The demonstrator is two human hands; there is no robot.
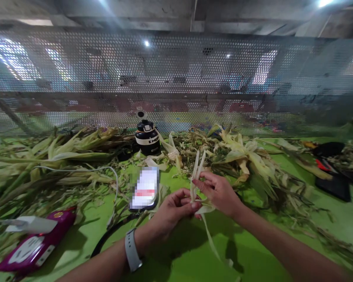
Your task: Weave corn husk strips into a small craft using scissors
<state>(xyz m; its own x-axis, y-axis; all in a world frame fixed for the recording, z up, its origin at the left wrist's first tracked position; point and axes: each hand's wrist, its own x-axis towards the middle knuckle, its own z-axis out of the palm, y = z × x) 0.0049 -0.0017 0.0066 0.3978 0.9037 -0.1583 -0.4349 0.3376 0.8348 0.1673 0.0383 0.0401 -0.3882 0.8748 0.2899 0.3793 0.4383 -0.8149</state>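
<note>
Both of my hands meet over the green table (176, 258), holding pale strips of corn husk (197, 172). My left hand (172, 211), with a grey watch on its wrist, pinches the strips near their middle. My right hand (219, 192) grips the same strips from the right, fingers curled round them. The upper ends of the husk strips stick up above my fingers, and a long thin strip hangs down toward the table.
Heaps of corn husks and stalks (55, 156) lie along the back of the table. A black bottle (147, 137), a phone (145, 188), a magenta device (35, 246) with a white cable, and black objects (332, 180) sit around. A perforated metal screen (176, 78) closes the far side.
</note>
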